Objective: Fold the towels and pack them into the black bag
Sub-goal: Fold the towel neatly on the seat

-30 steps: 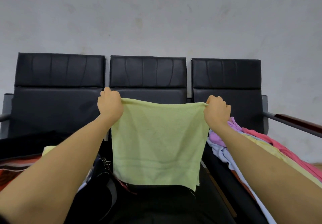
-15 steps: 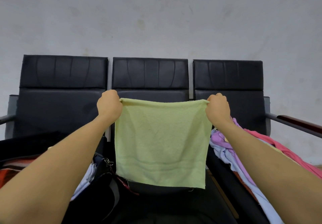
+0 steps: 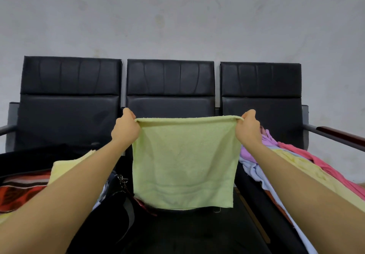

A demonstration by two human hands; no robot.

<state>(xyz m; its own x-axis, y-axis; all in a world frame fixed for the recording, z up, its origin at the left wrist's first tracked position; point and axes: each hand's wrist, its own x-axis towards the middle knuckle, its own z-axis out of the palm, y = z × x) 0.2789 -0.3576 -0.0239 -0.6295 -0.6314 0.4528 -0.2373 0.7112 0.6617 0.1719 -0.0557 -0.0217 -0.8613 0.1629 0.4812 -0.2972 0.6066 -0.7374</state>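
Two hands hold one light green towel point(image 3: 183, 162) in the centre of the frame. The left hand point(image 3: 125, 128) and the right hand point(image 3: 247, 128) each pinch an upper corner, fingers closed on the cloth. It hangs flat above the middle seat point(image 3: 193, 232). It looks soft, light and limp, so the corners are the best places to grip.

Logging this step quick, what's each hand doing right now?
Left hand: grips the top left corner of the green towel.
Right hand: grips the towel's top right corner.
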